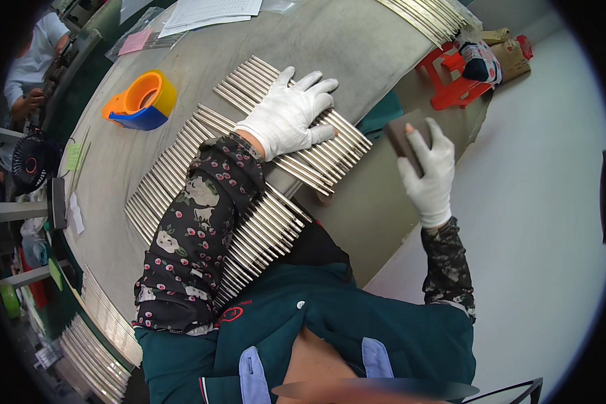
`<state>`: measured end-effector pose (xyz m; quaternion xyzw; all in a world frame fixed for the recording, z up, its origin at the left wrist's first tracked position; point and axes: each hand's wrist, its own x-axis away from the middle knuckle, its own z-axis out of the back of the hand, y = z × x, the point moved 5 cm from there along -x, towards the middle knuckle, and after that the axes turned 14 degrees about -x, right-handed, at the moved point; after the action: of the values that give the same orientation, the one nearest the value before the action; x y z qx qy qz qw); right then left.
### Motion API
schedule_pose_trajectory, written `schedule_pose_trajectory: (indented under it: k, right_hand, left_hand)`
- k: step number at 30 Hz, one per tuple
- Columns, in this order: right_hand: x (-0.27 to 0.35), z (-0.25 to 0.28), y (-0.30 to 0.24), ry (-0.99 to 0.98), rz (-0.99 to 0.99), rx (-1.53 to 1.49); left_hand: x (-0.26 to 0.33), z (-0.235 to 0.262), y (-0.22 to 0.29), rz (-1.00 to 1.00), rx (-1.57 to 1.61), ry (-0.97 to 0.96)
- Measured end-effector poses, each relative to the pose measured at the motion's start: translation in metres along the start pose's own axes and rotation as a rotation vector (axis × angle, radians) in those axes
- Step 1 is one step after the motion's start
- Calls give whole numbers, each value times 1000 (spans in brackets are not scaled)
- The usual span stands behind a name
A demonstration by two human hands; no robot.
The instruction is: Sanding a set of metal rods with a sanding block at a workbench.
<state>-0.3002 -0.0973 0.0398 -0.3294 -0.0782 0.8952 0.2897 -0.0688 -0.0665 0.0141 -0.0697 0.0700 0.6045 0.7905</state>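
Note:
My left hand [286, 114], in a white glove, lies flat with fingers spread on a row of shiny metal rods [347, 145]. A second, longer row of similar rods [266, 225] lies beside it on the nearer side, partly hidden under my left forearm. Off to the right, past the table edge, my right hand [432, 178] is raised in a white glove with bare fingertips showing. It grips a flat, dark brown block [398, 135], which resembles a sanding block. The block is apart from the rods.
On the grey table [212, 64] stands an orange, yellow and blue tape dispenser [141, 101]. Papers [209, 15] lie at the back. More rods [424, 17] rest at the far right. A red stool [451, 87] bears bags. Another person [37, 64] sits far left.

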Motion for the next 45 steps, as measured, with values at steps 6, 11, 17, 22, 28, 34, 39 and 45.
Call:
schedule_pose_trajectory:
  k: [6, 11, 17, 22, 28, 34, 39, 45]
  right_hand:
    - [-1, -4, 23, -41, -173, 158]
    - [1, -7, -45, -159, 212, -309]
    - [16, 15, 16, 88, -68, -28]
    - [32, 7, -12, -63, -58, -10]
    - [53, 18, -23, -84, -61, -104]
    - [68, -1, -105, -425, 43, -283]
    - [62, -15, -117, -393, 43, -297]
    - [58, -14, -114, -411, 66, -261]
  left_hand:
    - [-2, -1, 0, -4, 34, -3]
    - [2, -2, -4, 10, 22, -14]
    - [1, -4, -4, -19, 18, -2]
    - [42, 39, -19, 15, 2, 328]
    - [161, 53, -37, -36, -9, -57]
    - [170, 31, -33, -14, -207, -126]
    - [147, 23, -33, 1, -223, -119]
    - [136, 22, -33, 2, -210, -77]
